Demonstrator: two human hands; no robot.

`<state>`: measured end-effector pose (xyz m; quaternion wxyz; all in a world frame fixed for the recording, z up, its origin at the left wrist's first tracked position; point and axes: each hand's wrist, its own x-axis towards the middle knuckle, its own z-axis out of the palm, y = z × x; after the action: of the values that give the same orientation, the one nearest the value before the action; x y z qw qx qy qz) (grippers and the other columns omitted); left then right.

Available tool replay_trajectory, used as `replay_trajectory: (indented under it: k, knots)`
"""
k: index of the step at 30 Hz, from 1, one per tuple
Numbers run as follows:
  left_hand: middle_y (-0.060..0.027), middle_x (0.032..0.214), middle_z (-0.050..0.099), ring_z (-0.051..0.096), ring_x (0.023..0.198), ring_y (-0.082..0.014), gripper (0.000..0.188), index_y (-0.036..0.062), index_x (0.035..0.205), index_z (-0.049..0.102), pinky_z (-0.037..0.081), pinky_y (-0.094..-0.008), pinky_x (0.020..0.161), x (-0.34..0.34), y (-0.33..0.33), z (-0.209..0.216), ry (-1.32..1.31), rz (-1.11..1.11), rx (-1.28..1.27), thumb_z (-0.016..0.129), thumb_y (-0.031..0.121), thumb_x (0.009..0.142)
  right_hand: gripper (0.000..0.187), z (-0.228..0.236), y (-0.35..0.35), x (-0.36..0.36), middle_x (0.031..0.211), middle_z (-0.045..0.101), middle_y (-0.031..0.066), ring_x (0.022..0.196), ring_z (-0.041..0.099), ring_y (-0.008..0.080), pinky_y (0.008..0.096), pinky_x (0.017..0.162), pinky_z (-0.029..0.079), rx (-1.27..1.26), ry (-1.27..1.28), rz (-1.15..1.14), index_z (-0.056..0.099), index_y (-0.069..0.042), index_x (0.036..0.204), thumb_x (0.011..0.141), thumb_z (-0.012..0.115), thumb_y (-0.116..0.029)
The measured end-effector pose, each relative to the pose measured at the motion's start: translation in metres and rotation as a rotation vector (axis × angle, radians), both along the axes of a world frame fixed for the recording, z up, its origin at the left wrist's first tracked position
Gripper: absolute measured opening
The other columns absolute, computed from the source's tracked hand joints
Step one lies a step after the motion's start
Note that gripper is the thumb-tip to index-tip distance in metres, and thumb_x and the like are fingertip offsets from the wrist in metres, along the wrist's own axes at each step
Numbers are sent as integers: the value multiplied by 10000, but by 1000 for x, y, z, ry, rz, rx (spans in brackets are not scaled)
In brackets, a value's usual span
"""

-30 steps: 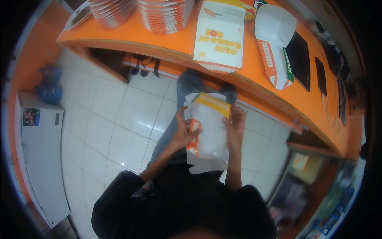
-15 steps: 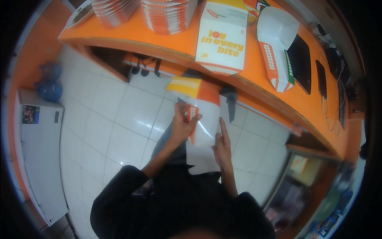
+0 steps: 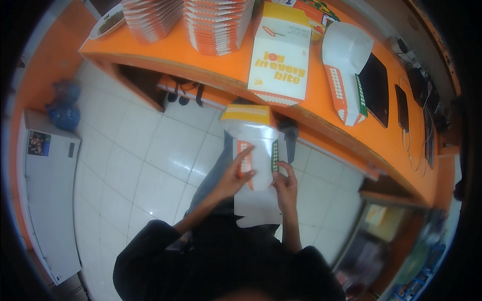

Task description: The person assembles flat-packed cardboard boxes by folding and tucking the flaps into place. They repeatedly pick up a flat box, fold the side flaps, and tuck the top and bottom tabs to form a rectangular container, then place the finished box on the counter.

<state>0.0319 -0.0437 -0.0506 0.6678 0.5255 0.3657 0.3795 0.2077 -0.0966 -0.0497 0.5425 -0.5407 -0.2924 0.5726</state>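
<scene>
A paperboard food carton (image 3: 262,158) is held over my lap, its white inside facing up. Its yellow flap (image 3: 246,114) points toward the table, with an orange dotted side panel on the left and a green one on the right. My left hand (image 3: 235,178) grips the orange panel, index finger stretched along it and thumb on the white inside. On the other side, my right hand (image 3: 285,186) pinches the lower end of the green panel. Beneath the carton, a flat white sheet of card (image 3: 258,205) lies on my lap.
On the orange table (image 3: 201,67) stand stacks of nested cartons (image 3: 216,30), a printed white-and-yellow carton (image 3: 281,55) and a partly folded carton (image 3: 346,55). A black tablet (image 3: 376,90) and phone (image 3: 402,108) lie at the right. A white cabinet (image 3: 50,200) stands left.
The carton has turned so its white inside faces up and its green panel shows. My left hand has shifted lower on the orange panel; my right fingers have curled onto the green one.
</scene>
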Motion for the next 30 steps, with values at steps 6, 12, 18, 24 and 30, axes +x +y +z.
replay_trajectory:
  k: [6, 12, 18, 24, 30]
  knots:
    - [-137, 1259, 535, 593, 1032, -215, 500, 125, 1375, 395, 490, -317, 856, -6, 5, 10, 219, -82, -44, 578, 68, 913, 449, 5, -3, -8, 933, 645, 103, 783, 604, 112, 247, 709, 490, 55, 86, 54, 402, -88, 1289, 897, 612, -24]
    - [-132, 1216, 528, 595, 809, -120, 459, 101, 1336, 423, 496, -245, 668, -1, 3, 14, 198, -135, 28, 598, 89, 912, 397, 0, -1, -14, 1041, 617, 124, 899, 597, 127, 250, 757, 486, 77, 3, -53, 428, -89, 1230, 887, 581, 39]
    - [-124, 1185, 545, 587, 794, -115, 489, 73, 1344, 409, 504, -241, 640, 5, -15, 2, -157, 91, -183, 612, 42, 900, 469, 1, 2, -12, 1062, 632, 148, 929, 608, 130, 253, 769, 503, 23, 87, -157, 447, -62, 1281, 862, 635, 32]
    - [-113, 1267, 486, 542, 1028, -174, 688, 83, 1459, 312, 476, -286, 863, -10, -13, 5, -44, 20, -62, 649, 29, 862, 747, 21, 1, -3, 1076, 647, 140, 924, 640, 162, 279, 836, 530, 61, 72, 119, 282, -68, 1457, 821, 644, 82]
    - [-111, 1196, 541, 545, 1053, -165, 752, 144, 1474, 313, 483, -292, 856, -24, -3, 26, 322, -176, 109, 686, 37, 830, 773, 37, -3, -3, 1055, 668, 138, 860, 656, 148, 281, 808, 543, -69, -88, 167, 288, -75, 1465, 810, 674, 68]
